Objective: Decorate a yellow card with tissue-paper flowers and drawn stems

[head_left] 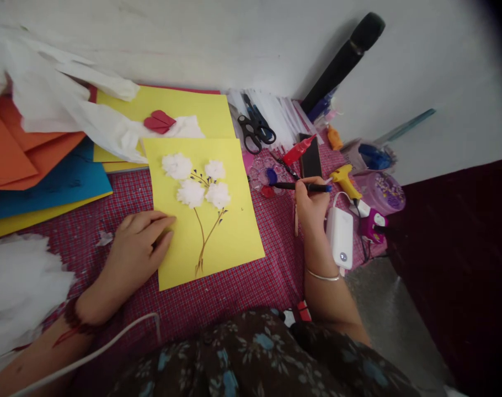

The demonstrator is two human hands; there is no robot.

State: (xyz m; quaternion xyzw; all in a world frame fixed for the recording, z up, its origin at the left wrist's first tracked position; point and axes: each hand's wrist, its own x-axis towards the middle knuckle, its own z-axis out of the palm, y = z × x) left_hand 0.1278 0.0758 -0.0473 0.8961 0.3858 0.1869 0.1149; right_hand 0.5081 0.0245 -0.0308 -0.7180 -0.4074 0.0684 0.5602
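Note:
My right hand (311,207) pinches a dark, pen-like paintbrush (304,186) with a blue back end. Its tip is at the blue paint in a clear round palette (256,177), which has red paint in another well. Left of it lies a yellow sheet (234,242) with several fluffy white paper flowers (191,193), brown painted stems (203,242) and small dark blue leaves. My left hand (141,240) rests on the sheet's left edge, fingers stretched out and holding nothing.
Black-handled scissors (251,135), a red tube (298,150), a yellow glue gun (346,179) and a white power bank (341,237) surround the palette. Coloured papers (39,171), a red paper heart (160,122) and white tissue (23,286) lie left. A white cable (110,344) crosses in front.

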